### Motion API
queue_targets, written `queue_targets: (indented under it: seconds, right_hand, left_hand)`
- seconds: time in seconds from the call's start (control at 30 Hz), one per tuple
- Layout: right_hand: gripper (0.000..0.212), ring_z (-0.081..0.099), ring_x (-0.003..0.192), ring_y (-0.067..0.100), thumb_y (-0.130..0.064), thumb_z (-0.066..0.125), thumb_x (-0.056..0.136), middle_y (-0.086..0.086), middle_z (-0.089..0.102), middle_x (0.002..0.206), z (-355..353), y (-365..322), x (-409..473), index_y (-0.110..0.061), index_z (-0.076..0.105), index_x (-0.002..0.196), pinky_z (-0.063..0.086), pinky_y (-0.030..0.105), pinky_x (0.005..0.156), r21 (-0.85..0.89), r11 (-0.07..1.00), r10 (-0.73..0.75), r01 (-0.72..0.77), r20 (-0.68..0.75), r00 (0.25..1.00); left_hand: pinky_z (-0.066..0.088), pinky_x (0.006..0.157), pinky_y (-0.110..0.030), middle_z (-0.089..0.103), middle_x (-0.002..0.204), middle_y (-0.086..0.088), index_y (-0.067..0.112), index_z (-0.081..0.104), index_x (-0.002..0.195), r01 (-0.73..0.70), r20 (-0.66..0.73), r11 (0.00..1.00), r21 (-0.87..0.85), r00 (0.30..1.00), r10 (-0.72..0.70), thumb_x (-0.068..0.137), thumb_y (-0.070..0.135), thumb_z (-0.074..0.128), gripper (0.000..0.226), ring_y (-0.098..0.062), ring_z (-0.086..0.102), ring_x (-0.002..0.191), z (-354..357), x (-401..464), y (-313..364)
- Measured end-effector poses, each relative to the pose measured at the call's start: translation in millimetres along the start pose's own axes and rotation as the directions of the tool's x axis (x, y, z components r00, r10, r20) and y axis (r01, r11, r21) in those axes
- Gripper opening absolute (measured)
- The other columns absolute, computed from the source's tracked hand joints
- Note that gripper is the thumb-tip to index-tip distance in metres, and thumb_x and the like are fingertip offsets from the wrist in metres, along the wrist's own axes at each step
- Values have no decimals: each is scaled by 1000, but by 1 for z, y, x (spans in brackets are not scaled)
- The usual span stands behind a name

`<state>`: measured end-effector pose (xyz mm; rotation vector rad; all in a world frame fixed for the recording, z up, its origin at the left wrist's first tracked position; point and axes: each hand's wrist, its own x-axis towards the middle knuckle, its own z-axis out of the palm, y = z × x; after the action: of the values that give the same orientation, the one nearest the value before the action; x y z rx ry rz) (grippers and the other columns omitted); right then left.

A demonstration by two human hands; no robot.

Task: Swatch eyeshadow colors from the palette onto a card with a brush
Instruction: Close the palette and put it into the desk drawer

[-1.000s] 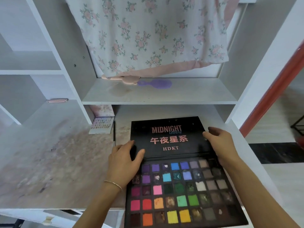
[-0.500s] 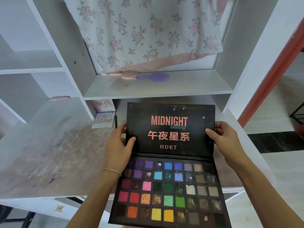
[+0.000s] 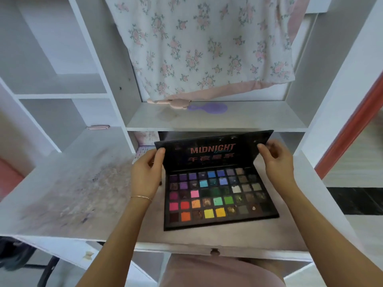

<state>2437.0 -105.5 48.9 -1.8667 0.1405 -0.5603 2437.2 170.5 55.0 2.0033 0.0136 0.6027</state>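
We saw the eyeshadow palette (image 3: 219, 195) lying open on the white surface (image 3: 72, 193), base flat near the front edge, approx in the middle btw the two arms. Pans were in rows: purples & blues at the back, pink/red at left, green in the middle, orange & yellow along the front, greys/browns at right. The black lid (image 3: 213, 154) stood tilted up at the back, w/ "MIDNIGHT" printed on it; the smaller print below was too blurred for us to read.

Left hand (image 3: 146, 177) pinched the lid's left edge, thumb on the printed face, fingers curled behind it. A thin bracelet (image 3: 141, 197) sat on that wrist. Right hand (image 3: 276, 160) pinched the lid's right edge near its top corner, fingers curled round it.

We couldn't see a brush or card in either hand.

Behind the lid ran a shelf (image 3: 215, 121) w/ a purple hairbrush (image 3: 208, 107) & a pink item (image 3: 169, 102) just beside it, touching or nearly so. A floral cloth (image 3: 207, 44) hung above the shelf. A small nail-colour card (image 3: 141, 152) peeked out left of the lid, partly hidden by the left hand. The surface left of the palette was stained & smudged.
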Motion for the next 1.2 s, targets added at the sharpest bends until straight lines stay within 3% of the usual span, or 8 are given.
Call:
queue_targets:
  seconds: [0.13, 0.2, 0.37, 0.57, 0.77, 0.9, 1.07, 1.2]
  right_hand:
    - [18, 56, 83, -3, -22, 45, 95, -14, 62, 87, -10, 11, -19, -29, 61, 93, 41, 9, 70, -27, 999, -34, 37, 95, 995]
    - [25, 54, 92, -6, -19, 43, 96, -13, 62, 104, -20, 16, -31, -32, 59, 108, 42, 4, 71, -15, 999, -37, 41, 178, 983]
    - [40, 33, 132, 14, -12, 41, 96, -2, 40, 140, -51, 22, -46, -37, 41, 127, 25, 17, 101, -185, 982, 49, 35, 427, 903]
    - [32, 42, 117, 10, -16, 43, 96, -3, 50, 131, -59, 13, -59, -29, 52, 123, 38, 3, 81, -272, 962, 121, 3, 437, 891]
    - [39, 28, 135, 25, -20, 47, 94, 12, 33, 146, -37, 18, -93, -12, 48, 132, 19, 28, 109, -578, 783, 57, 229, 434, 899]
    - [45, 24, 137, 35, -28, 40, 96, 17, 32, 147, -22, 19, -127, -10, 40, 137, 17, 45, 113, -720, 604, -17, 342, 418, 908]
    - [36, 43, 127, 25, -17, 49, 86, 14, 55, 128, -4, 6, -174, -5, 58, 119, 26, 48, 109, -528, 716, -295, 456, 363, 884]
    - [18, 54, 90, -1, -15, 51, 85, -7, 59, 100, 11, 3, -216, -15, 58, 101, 46, 12, 78, -140, 851, -448, 505, 308, 839]
  left_hand:
    - [35, 54, -2, 57, 57, 9, 31, 61, 66, 9, 42, 994, -106, 999, -4, 92, 14, 47, 34, 9, 50, 57, -16, -26, -6]
    - [37, 71, 2, 67, 85, 17, 25, 67, 97, 14, 127, 995, -101, 992, -1, 91, 8, 49, 26, 17, 54, 80, -25, -42, -12]
    - [25, 103, -18, 44, 120, 29, 38, 46, 118, -71, 358, 991, 114, 933, 26, 80, 13, 66, 50, -2, 37, 122, -50, -66, -26]
    - [31, 105, -34, 51, 128, 8, 24, 55, 123, -180, 488, 919, 350, 873, -15, 70, 53, 65, 61, -14, 42, 121, -64, -85, -30]
    - [37, 96, -41, 63, 113, -3, 14, 63, 113, -284, 380, 853, 437, 918, 110, 77, 64, 41, 65, -25, 55, 109, -59, -121, -35]
    - [35, 97, -42, 64, 113, -4, 13, 61, 115, -281, 274, 845, 455, 947, 167, 80, 47, 46, 51, -25, 55, 111, -49, -139, -37]
    - [23, 105, -33, 61, 120, -5, 12, 57, 120, -214, 172, 865, 454, 974, 150, 84, 40, 43, 47, -23, 50, 118, -38, -151, -37]
    - [20, 106, -32, 59, 123, -6, 10, 56, 121, -214, 133, 859, 466, 976, 171, 86, 36, 42, 45, -22, 48, 121, -33, -157, -40]
